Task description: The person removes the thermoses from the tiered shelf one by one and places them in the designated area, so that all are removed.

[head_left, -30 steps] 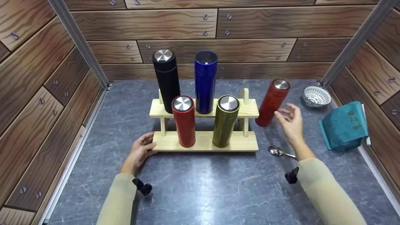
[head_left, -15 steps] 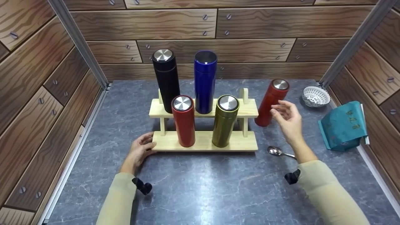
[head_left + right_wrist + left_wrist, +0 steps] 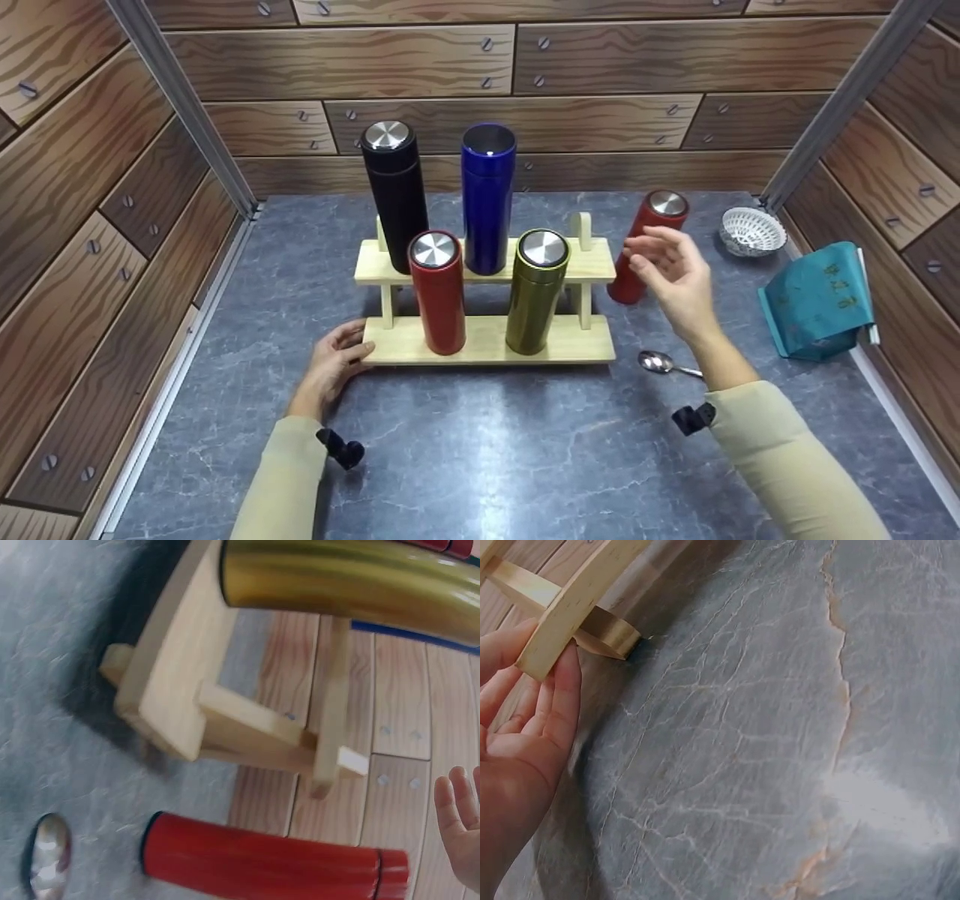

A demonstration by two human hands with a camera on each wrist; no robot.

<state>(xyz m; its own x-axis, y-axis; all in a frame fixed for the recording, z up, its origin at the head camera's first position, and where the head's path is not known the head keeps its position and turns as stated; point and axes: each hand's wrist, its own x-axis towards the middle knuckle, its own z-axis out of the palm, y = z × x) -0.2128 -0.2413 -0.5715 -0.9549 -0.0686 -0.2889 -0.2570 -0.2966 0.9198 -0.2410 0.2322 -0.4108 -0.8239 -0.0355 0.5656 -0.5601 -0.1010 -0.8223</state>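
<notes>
A two-tier wooden rack (image 3: 486, 339) stands mid-table. My left hand (image 3: 334, 367) pinches the left end of its lower shelf, thumb above and fingers beneath, as the left wrist view of the shelf end (image 3: 574, 615) shows. A black thermos (image 3: 397, 199) and a blue thermos (image 3: 487, 206) stand on the upper tier; a red thermos (image 3: 441, 311) and an olive-gold thermos (image 3: 534, 315) on the lower. Right of the rack, another red thermos (image 3: 651, 216) stands on the table. My right hand (image 3: 679, 289), fingers loosely bent and holding nothing, overlaps that thermos in the head view.
A metal spoon (image 3: 656, 362) lies on the grey marbled table, partly behind the right forearm. Farther right are a white woven bowl (image 3: 752, 232) and a teal bag (image 3: 816, 304) near the side wall. Wood-patterned panels (image 3: 420, 64) enclose the back and sides.
My right hand has moved up and left, away from beside the standing red thermos to in front of it. The left hand keeps its grip on the rack, and the thermoses stay put.
</notes>
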